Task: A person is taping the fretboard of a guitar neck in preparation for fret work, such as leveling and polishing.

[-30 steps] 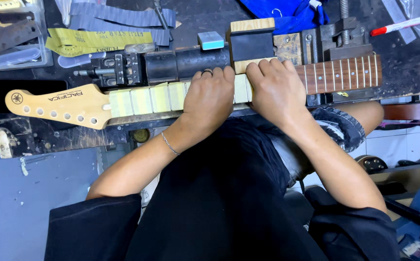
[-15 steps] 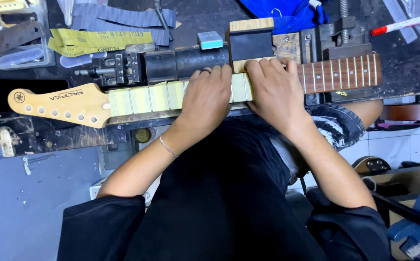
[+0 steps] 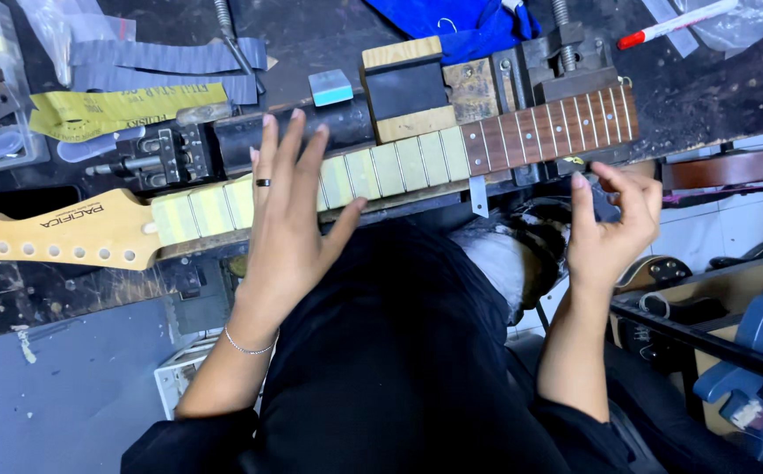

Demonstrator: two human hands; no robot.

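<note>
Head view, looking down: guitar neck (image 3: 399,167) lies across the workbench (image 3: 724,96), pale headstock (image 3: 57,233) to the left, dark-wood end to the right; most of the fretboard is covered with pale yellow-green tape strips (image 3: 215,206), the right stretch is bare brown wood with frets and dots; a vise (image 3: 566,57) stands against the bare end, though the exact grip is hidden behind the neck.

Left hand (image 3: 289,219) lies flat, fingers spread and straight, over the taped part; ring on one finger, thin bracelet at the wrist; palm covers several strips, so contact underneath cannot be confirmed; it clamps nothing.

Right hand (image 3: 614,228) is off the neck, just below its bare end, fingers loosely curled and apart, holding nothing visible.

Behind the neck: a wood-and-black block (image 3: 408,88), a small light-blue block (image 3: 331,86), yellow sandpaper (image 3: 122,110), grey strips (image 3: 171,57); blue cloth (image 3: 469,22) and a red-capped marker (image 3: 676,25) cut off at the top edge.

Lap in black clothing fills the lower centre; objects at lower right are blurred, not identifiable.
</note>
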